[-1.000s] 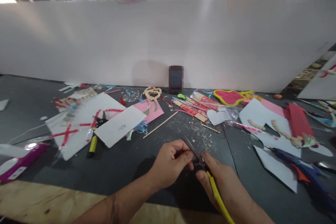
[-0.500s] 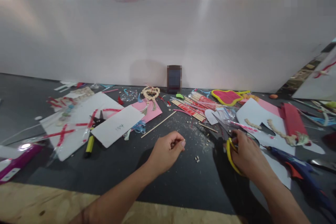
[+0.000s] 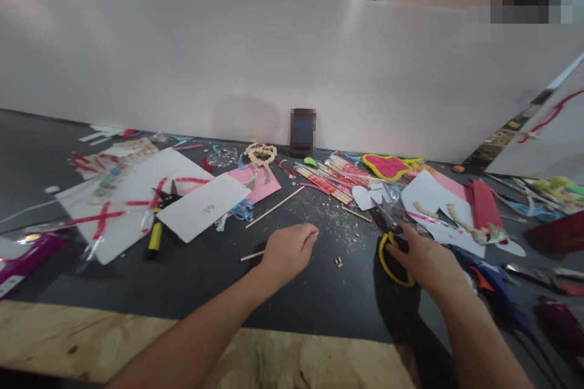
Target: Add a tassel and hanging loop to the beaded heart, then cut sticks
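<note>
My left hand (image 3: 289,252) is closed in a pinch around a wooden chopstick (image 3: 252,256). One end sticks out left of the hand, and a small tip shows at the fingertips. In my right hand (image 3: 431,264) are scissors with yellow handles (image 3: 396,278); their dark blades point up and left, away from the left hand. Small cut wooden pieces (image 3: 338,262) lie between the hands on the dark mat. Another chopstick (image 3: 274,206) rests beyond the left hand, and a short stick piece (image 3: 356,214) lies near the blades.
Red-wrapped chopsticks (image 3: 326,181) and a bead string (image 3: 260,154) lie farther back. A phone-like device (image 3: 303,132) leans on the white partition (image 3: 182,61). At left are a white card (image 3: 204,206) and pliers (image 3: 156,239); at right, a blue glue gun (image 3: 493,289).
The chopstick in my left hand now shows left of the hand, and the hand has turned slightly. My right hand and the scissors have shifted a little left. The camera view has tilted.
</note>
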### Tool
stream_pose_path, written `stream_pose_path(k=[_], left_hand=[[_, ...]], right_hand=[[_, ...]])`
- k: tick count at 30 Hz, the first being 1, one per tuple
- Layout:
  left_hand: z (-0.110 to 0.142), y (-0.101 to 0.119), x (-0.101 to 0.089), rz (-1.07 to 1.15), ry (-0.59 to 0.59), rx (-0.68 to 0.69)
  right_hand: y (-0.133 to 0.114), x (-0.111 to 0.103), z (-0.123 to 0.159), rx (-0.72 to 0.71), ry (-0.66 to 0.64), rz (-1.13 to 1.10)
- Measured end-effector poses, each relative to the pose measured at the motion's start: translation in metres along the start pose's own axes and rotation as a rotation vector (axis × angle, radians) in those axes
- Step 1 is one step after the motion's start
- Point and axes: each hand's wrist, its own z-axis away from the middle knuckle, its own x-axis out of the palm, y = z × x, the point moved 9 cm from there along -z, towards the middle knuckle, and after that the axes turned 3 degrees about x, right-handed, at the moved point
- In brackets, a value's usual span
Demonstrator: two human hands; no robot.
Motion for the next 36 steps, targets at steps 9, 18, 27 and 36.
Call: stream_pose_path(k=[9,18,27,36], left_hand=[[-0.005,-0.007,0.009,-0.125,-0.049,-0.009],[-0.005,-0.009,0.009,-0.153,-0.062,-0.014],[-0.005,-0.009,0.009,-0.154,-0.064,-0.015],[-0.004,-0.009,0.012,-0.168,-0.048,0.004]], right_hand=[[-0.07,-0.037,-0.01,-0.4,0.128,-0.109],[-0.13,-0.028,-0.048,-0.419,0.199,-0.199],[-0.102,-0.043,-0.04,-0.41,0.194,-0.305],[-0.08,-0.019,0.003,-0.522,0.064,-0.336]])
